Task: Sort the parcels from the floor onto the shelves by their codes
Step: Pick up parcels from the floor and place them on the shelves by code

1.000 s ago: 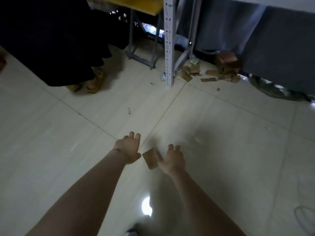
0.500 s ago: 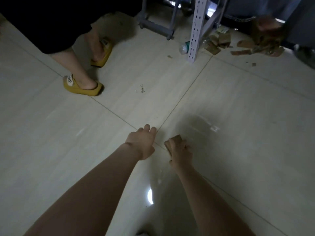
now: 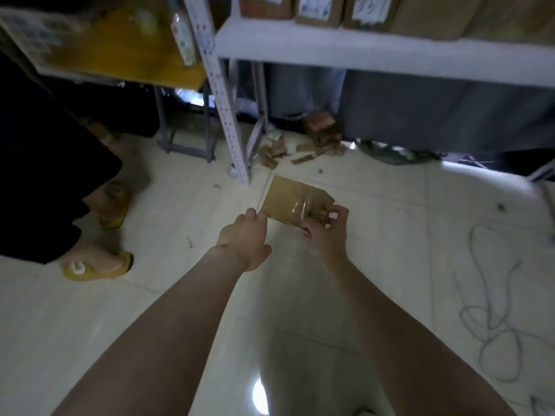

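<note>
Head view: a small, flat, brown cardboard parcel (image 3: 287, 199) with glossy clear tape across its right end is held above the floor (image 3: 390, 253), in front of the shelf (image 3: 360, 52). The right hand (image 3: 326, 234) pinches the taped end. The left hand (image 3: 244, 235) reaches the parcel's near-left corner; I cannot tell whether it grips.

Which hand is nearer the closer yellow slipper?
Left. The left hand is at the edge of the parcel facing the yellow slipper; the right hand pinches its opposite end, further away.

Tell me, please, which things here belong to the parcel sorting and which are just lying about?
Job in hand:
taped parcel, pinched by the right hand
shelf
labelled boxes on it

Lying about:
cardboard scraps
grey cable
green bag
</note>
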`<state>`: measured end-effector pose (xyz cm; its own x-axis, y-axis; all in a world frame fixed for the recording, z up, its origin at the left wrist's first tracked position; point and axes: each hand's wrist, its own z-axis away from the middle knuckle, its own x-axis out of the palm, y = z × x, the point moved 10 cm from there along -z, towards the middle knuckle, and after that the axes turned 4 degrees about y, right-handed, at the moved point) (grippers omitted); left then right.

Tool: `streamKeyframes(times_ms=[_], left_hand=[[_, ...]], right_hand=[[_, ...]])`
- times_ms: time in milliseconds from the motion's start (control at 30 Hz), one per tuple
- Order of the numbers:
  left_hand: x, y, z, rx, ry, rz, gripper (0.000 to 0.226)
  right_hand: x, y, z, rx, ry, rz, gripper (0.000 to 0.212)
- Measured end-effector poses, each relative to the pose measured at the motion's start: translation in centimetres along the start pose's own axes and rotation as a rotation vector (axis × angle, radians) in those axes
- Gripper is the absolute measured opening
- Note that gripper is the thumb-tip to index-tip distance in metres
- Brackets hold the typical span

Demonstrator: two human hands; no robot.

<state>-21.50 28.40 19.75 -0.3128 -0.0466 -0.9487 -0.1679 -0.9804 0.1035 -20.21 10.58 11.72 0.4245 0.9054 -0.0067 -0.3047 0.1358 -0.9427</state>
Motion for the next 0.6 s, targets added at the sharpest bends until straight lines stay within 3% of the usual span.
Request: streamKeyframes(times_ms=[233,400,600], left_hand=[[-30.0,14.2,-1.4,0.239,0.331,-0.083,0.081],[-50.4,27.3,1.4,0.431,0.545,-0.234,0.104],[-67.9,39.2,7.3,0.534,0.684,-0.261,0.095]], right_hand=[[-10.5,-31.8,0.4,-0.280,0.055,-0.042,0.039],[-18.6,-55.4,3.5,-0.567,0.026,0.131,0.036],[-28.4,-76.9,9.1,-0.795,0.020,0.274,0.034]])
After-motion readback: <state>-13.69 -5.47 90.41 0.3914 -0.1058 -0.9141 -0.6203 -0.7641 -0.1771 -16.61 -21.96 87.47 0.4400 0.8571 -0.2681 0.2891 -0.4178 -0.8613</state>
